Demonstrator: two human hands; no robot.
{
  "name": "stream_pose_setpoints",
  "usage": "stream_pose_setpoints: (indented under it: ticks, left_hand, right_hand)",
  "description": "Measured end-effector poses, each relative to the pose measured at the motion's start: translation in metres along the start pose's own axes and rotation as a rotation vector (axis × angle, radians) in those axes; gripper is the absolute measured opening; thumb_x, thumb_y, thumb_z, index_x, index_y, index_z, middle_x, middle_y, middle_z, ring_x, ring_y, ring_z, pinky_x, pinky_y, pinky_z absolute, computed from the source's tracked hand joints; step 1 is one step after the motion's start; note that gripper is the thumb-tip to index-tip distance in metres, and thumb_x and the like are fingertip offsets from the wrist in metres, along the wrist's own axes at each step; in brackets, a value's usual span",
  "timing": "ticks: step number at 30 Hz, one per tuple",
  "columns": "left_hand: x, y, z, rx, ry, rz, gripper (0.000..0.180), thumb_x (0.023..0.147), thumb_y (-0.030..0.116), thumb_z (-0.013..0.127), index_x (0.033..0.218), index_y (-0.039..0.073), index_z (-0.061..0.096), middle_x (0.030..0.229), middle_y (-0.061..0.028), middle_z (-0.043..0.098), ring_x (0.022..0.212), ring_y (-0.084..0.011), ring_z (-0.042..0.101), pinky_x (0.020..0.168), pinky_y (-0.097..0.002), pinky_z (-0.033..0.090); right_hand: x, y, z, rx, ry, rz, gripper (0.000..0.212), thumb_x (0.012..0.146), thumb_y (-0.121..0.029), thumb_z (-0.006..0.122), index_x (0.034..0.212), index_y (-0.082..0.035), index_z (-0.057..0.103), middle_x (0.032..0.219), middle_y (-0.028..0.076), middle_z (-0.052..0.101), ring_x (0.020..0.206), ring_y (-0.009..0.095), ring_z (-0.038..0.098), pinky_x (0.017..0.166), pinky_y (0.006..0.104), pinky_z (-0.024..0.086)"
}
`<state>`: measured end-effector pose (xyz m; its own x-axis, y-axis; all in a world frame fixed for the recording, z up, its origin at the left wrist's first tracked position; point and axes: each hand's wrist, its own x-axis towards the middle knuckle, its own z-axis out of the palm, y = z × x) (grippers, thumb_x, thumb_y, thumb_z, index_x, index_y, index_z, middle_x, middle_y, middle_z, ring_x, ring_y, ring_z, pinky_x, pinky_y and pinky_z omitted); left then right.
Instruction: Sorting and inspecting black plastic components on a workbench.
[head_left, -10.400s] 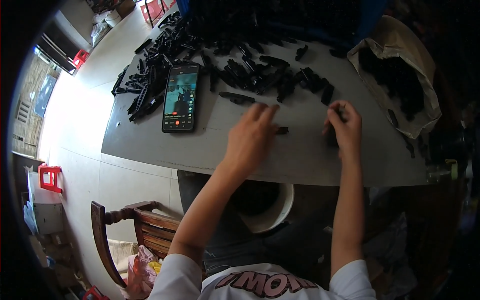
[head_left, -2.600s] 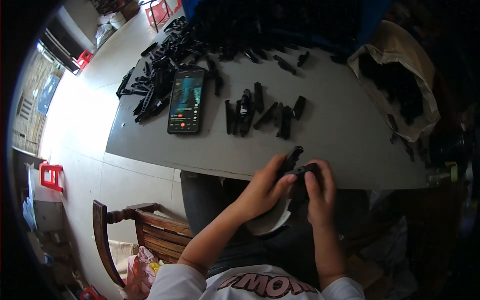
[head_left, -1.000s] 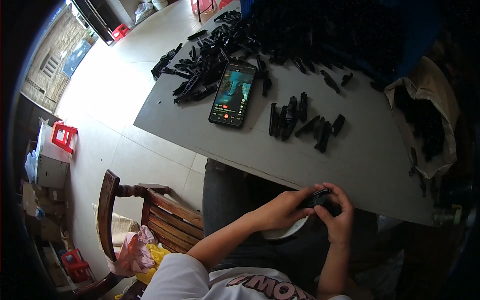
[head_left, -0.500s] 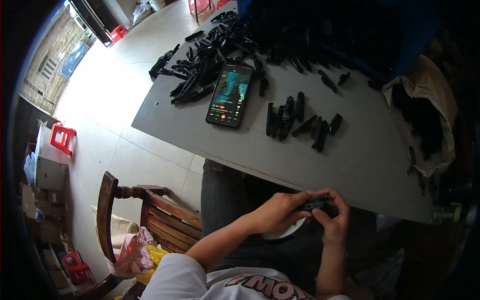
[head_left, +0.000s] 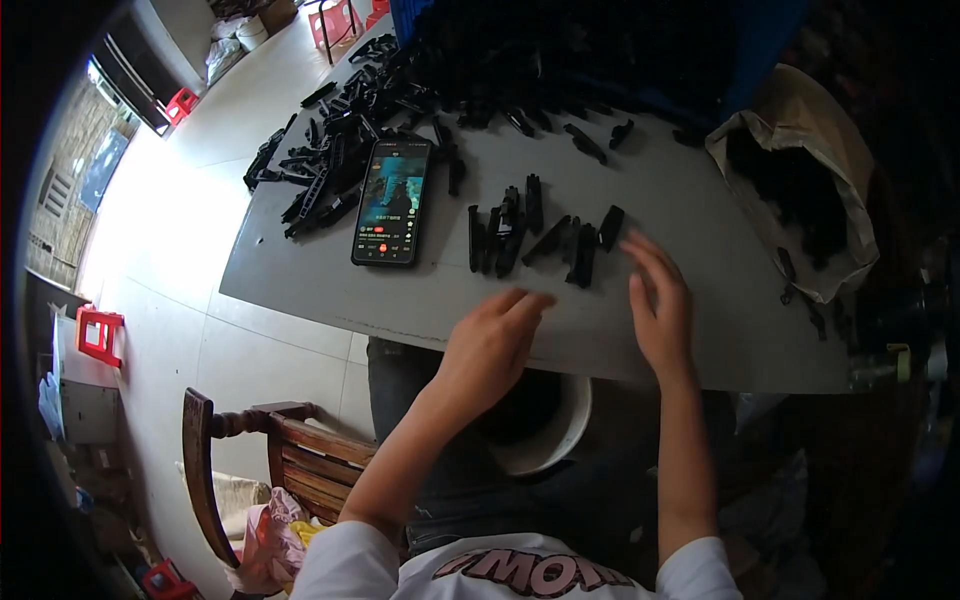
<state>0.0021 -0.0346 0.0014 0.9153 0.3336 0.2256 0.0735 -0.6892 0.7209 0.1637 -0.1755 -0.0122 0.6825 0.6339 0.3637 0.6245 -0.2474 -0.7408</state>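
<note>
My left hand (head_left: 492, 340) hovers over the table's front edge, fingers reaching forward and slightly blurred, with no part seen in it. Further right, my right hand (head_left: 662, 305) is open, thumb and fingers apart. Its fingertips are beside a short black plastic piece (head_left: 611, 228), at the right end of a small group. That group holds several slim black plastic parts, among them an upright one (head_left: 534, 204) and a pair standing close together (head_left: 580, 255). Below my hands, a white basin (head_left: 578, 440) rests at my lap, partly under the table edge, its inside dark.
A lit phone (head_left: 392, 205) lies left of the small group. Behind it spreads a heap of black plastic parts (head_left: 335, 150). A brown paper bag (head_left: 845, 150) of dark contents stands at the right, a blue container (head_left: 765, 60) behind. A wooden chair (head_left: 320, 450) is at my left.
Both hands were together over the basin, holding a black plastic part. Now they have separated and moved forward over the table; that part is no longer seen in them. The view has shifted.
</note>
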Motion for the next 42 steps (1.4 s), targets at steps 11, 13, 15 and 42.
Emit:
stream_pose_setpoints:
  ticks: [11, 13, 15, 42]
  left_hand:
    - [0.051, -0.022, 0.025, 0.407, -0.06, 0.191, 0.048, 0.07, 0.0, 0.053, 0.118, 0.007, 0.052, 0.102, -0.009, 0.056, 0.086, -0.027, 0.058, 0.07, -0.0351, 0.049]
    - [0.051, -0.022, 0.027, 0.413, -0.082, 0.231, 0.046, 0.07, 0.001, 0.053, 0.117, 0.005, 0.053, 0.101, -0.0084, 0.056, 0.085, -0.026, 0.058, 0.07, -0.0346, 0.048]
    - [0.051, -0.017, 0.025, 0.446, 0.013, 0.225, 0.043, 0.071, 0.003, 0.053, 0.115, 0.005, 0.054, 0.096, -0.0074, 0.056, 0.086, -0.0244, 0.056, 0.071, -0.034, 0.048]
    - [0.013, 0.017, 0.048, 0.051, 0.076, 0.168, 0.011, 0.083, 0.009, 0.057, 0.093, 0.007, 0.052, 0.064, -0.0117, 0.053, 0.057, -0.0296, 0.056, 0.052, -0.0354, 0.045]
  right_hand:
    - [0.005, 0.023, -0.006, -0.484, -0.024, -0.016, 0.034, 0.078, -0.002, 0.062, 0.111, -0.006, 0.055, 0.111, 0.012, 0.049, 0.102, 0.03, 0.053, 0.082, 0.0378, 0.046]
    - [-0.005, 0.022, -0.014, -0.497, 0.003, 0.013, 0.03, 0.079, -0.005, 0.064, 0.107, -0.003, 0.053, 0.103, 0.012, 0.049, 0.096, 0.03, 0.055, 0.077, 0.0376, 0.047]
    - [-0.016, 0.025, -0.019, -0.491, 0.015, 0.019, 0.029, 0.079, -0.006, 0.064, 0.106, -0.002, 0.053, 0.102, 0.012, 0.049, 0.095, 0.03, 0.055, 0.076, 0.0369, 0.047]
    - [-0.088, -0.005, -0.027, 0.979, 0.238, 0.477, 0.034, 0.081, -0.012, 0.062, 0.112, -0.003, 0.051, 0.096, 0.005, 0.058, 0.07, 0.012, 0.055, 0.062, 0.0227, 0.044]
